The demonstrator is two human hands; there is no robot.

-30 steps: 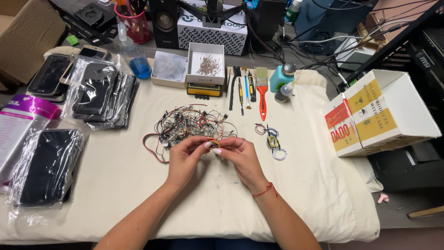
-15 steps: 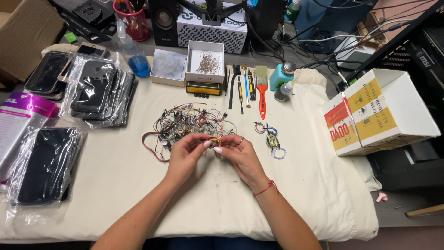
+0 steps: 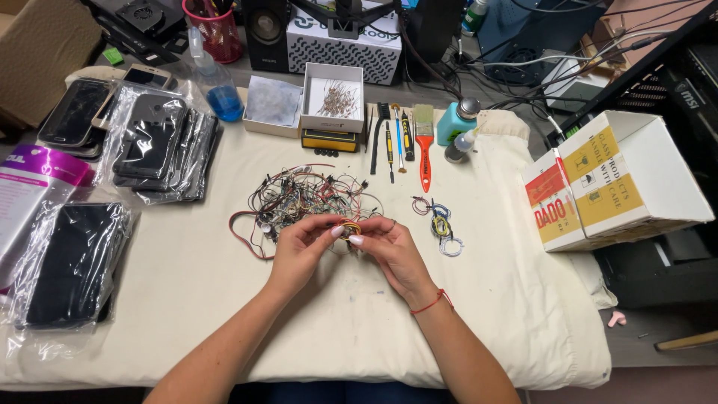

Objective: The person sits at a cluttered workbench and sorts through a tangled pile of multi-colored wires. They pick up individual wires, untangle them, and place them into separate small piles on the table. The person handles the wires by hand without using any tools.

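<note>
So both hands are up off the bench [image 3: 187, 299] a bit, meeting right in the middle, just near of the big wire tangle [image 3: 303, 198]. My left hand [image 3: 299, 251] is pinched down narrow on a little wire bundle [image 3: 348, 227], yellowish and reddish strands, and my right hand [image 3: 389, 251] is pinched on the same bundle from the other side, fingertips nearly touching each other.

What's changed over the last second: honestly not much in position. The hands were already together at this same spot; the fingers have just closed in tighter and rolled the bundle a touch, so it sits more between the thumbs and forefingers now. The tangle looks the same as it did, and nothing else on the bench has moved. I read that as the fiddly part going on: the small piece is already clear of the pile and the work is all fingertip stuff.

Off to the right, well apart from my hands, there's a small coil [image 3: 440, 224] of blue and white wire lying on the cloth. Far side has the orange brush [image 3: 425, 153] and an open box [image 3: 333, 99] of tiny parts, untouched. Bagged phones [image 3: 157, 142] are stacked on the left.
</note>
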